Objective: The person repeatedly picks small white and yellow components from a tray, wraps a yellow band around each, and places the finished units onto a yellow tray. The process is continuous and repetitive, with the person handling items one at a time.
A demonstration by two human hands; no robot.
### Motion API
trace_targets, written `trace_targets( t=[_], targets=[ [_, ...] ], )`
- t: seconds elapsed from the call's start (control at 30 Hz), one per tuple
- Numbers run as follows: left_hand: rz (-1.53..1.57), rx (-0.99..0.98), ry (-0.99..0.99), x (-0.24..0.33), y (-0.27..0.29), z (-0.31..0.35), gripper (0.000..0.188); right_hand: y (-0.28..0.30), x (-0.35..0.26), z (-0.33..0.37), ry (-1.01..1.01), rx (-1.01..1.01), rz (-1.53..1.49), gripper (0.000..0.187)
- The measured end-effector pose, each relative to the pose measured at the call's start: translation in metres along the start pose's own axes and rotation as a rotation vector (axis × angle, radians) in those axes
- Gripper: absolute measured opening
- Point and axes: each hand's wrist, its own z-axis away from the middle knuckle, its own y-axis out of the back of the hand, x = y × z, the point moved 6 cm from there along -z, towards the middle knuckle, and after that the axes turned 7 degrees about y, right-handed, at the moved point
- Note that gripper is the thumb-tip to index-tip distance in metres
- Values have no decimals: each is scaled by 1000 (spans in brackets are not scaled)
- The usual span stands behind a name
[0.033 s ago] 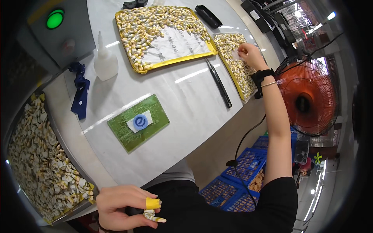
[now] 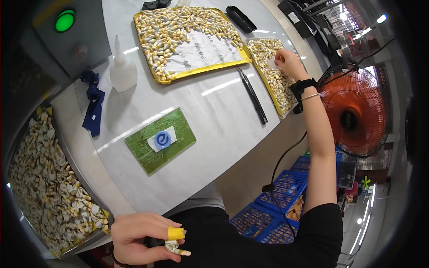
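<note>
Near the lower edge, my left hand (image 2: 140, 239) pinches a small white piece with a yellow tip (image 2: 175, 248) between thumb and fingers. A yellow wrap (image 2: 176, 233) covers one of its fingertips. My right hand (image 2: 289, 63) reaches far right over a narrow yellow-edged tray (image 2: 278, 105) full of small white-and-yellow pieces. Its fingers are drawn together among them, and whatever they hold is too small to make out. A dark watch (image 2: 304, 85) and a thin bracelet circle that wrist. Left of this tray lies a larger yellow tray (image 2: 205, 67), partly covered with cone-shaped yellow-and-white pieces.
A green board (image 2: 176, 149) with a blue round item (image 2: 162, 140) lies mid-table. Around it are a white squeeze bottle (image 2: 123, 73), a dark blue strap (image 2: 92, 114) and black tweezers (image 2: 253, 98). A heaped bin (image 2: 49, 178) stands left; blue crates (image 2: 254, 219) and an orange fan (image 2: 351, 114), right.
</note>
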Motion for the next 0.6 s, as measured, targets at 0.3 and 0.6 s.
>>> trace_targets(
  t=[0.3,0.6],
  targets=[
    [104,115,12,-6,15,22,33,-10,-11,-20,23,-113,24,10],
    [187,127,70,-10,24,33,31,32,-68,-14,-31,-7,-482,17]
  ],
)
